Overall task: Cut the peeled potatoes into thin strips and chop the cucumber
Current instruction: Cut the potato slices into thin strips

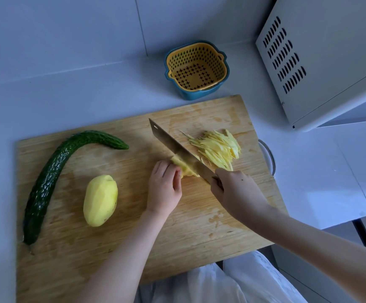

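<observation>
On the board [134, 237], near its middle, the left hand [164, 189] holds a potato piece [183, 166] down, its fingers curled over the piece's left end. The knife [177, 149], a broad cleaver, stands edge-down on that piece. Its blade runs from far left to near right, with the flat side just beside the left knuckles. The right hand [236, 191] grips the handle, fingers wrapped fully round it, so the handle itself is hidden in the fist.

To the right of the blade lies a loose pile of strips [219, 149] — thin, pale yellow, mostly lying the same way — on the far right part of the board, with the nearest strips just beside the blade. A whole peeled potato [100, 200] lies left of the left hand, apart from it. The cucumber [53, 171], dark green, bumpy and uncut, curves along the left side of the board, its far end bending toward the middle.

On the tabletop [68, 95], just past the board's far edge, sits a basket [196, 68] — a yellow perforated insert nested in a blue bowl. A white appliance [330, 62] with vent slots stands at the far right. A curved glass rim [270, 156] shows at the board's right edge, mostly hidden by it. White cloth [232, 283] fills the bottom edge between the forearms.
</observation>
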The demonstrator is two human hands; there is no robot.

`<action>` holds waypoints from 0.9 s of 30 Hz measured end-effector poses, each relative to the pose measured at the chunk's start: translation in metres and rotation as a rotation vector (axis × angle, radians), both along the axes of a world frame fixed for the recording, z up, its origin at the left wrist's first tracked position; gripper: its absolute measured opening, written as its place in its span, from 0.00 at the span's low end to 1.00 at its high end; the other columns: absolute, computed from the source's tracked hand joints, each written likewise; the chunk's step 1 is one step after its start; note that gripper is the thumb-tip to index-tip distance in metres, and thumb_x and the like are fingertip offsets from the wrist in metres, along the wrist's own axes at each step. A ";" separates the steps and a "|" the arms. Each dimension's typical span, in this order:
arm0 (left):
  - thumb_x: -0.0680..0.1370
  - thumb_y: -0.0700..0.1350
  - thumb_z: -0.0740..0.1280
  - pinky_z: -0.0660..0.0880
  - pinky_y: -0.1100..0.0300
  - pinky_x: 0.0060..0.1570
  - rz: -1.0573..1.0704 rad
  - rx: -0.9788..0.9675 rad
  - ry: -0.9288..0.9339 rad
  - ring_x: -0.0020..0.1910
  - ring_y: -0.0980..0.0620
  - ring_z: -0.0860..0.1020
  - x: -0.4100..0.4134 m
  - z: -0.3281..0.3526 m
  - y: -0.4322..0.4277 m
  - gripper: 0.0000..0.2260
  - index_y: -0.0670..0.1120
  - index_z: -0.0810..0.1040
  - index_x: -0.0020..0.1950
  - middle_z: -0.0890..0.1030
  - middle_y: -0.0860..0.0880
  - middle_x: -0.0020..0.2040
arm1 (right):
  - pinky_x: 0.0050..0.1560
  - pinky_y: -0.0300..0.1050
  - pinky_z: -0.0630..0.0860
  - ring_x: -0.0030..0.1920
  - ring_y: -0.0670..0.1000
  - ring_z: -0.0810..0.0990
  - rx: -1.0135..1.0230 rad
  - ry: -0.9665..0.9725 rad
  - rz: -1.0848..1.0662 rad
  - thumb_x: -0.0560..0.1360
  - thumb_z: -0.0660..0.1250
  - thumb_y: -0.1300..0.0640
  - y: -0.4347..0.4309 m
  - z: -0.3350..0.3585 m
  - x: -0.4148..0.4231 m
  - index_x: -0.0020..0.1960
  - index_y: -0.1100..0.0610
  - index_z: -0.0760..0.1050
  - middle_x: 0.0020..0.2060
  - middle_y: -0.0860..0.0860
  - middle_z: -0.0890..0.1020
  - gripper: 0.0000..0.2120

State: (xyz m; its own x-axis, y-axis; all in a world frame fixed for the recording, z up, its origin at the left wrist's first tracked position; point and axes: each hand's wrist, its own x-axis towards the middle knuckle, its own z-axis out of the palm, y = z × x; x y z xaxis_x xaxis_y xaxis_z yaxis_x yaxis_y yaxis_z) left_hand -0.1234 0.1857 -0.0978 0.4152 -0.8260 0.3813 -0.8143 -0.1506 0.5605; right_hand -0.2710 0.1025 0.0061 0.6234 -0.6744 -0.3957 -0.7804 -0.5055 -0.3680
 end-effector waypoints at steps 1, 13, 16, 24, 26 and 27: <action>0.71 0.32 0.68 0.70 0.63 0.49 0.000 0.003 0.003 0.44 0.49 0.73 0.000 0.000 0.000 0.03 0.39 0.78 0.40 0.77 0.43 0.41 | 0.29 0.45 0.66 0.28 0.52 0.69 -0.003 0.013 0.007 0.80 0.55 0.54 0.000 -0.001 0.002 0.40 0.56 0.66 0.28 0.49 0.69 0.11; 0.71 0.32 0.68 0.71 0.62 0.49 -0.008 -0.009 -0.009 0.44 0.50 0.73 -0.001 0.002 0.002 0.03 0.39 0.78 0.40 0.77 0.43 0.41 | 0.26 0.41 0.61 0.26 0.48 0.65 -0.003 0.033 0.027 0.80 0.55 0.55 0.003 -0.001 0.006 0.40 0.55 0.64 0.27 0.47 0.67 0.10; 0.71 0.32 0.68 0.71 0.62 0.50 -0.007 0.002 -0.002 0.44 0.49 0.73 0.000 0.002 0.001 0.03 0.39 0.79 0.40 0.77 0.43 0.41 | 0.28 0.43 0.65 0.27 0.50 0.68 -0.008 0.041 0.023 0.80 0.54 0.54 0.005 -0.003 0.003 0.40 0.55 0.65 0.27 0.47 0.68 0.10; 0.71 0.32 0.68 0.69 0.65 0.49 0.002 0.001 -0.004 0.44 0.50 0.72 0.000 0.002 0.001 0.04 0.39 0.78 0.39 0.77 0.43 0.40 | 0.25 0.39 0.59 0.26 0.47 0.65 -0.018 0.049 0.031 0.80 0.55 0.55 0.007 -0.004 0.000 0.40 0.54 0.63 0.27 0.47 0.67 0.10; 0.71 0.32 0.68 0.69 0.65 0.50 0.006 -0.010 -0.013 0.44 0.50 0.72 -0.001 0.002 0.002 0.04 0.39 0.79 0.39 0.77 0.43 0.40 | 0.25 0.39 0.59 0.26 0.48 0.65 -0.015 0.022 0.019 0.80 0.55 0.55 0.007 -0.004 0.001 0.39 0.55 0.64 0.27 0.47 0.67 0.10; 0.71 0.32 0.68 0.69 0.65 0.50 0.002 -0.012 -0.013 0.44 0.50 0.73 -0.001 0.001 0.002 0.04 0.39 0.79 0.39 0.78 0.42 0.40 | 0.25 0.39 0.59 0.26 0.48 0.65 -0.015 0.011 0.015 0.79 0.55 0.55 0.008 -0.003 0.002 0.40 0.55 0.64 0.27 0.47 0.67 0.10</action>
State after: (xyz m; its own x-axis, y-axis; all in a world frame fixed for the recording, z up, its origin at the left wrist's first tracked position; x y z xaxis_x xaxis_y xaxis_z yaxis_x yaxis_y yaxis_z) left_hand -0.1242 0.1876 -0.0966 0.4119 -0.8202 0.3970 -0.8214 -0.1455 0.5515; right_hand -0.2691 0.1101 0.0027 0.6292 -0.6707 -0.3928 -0.7766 -0.5227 -0.3516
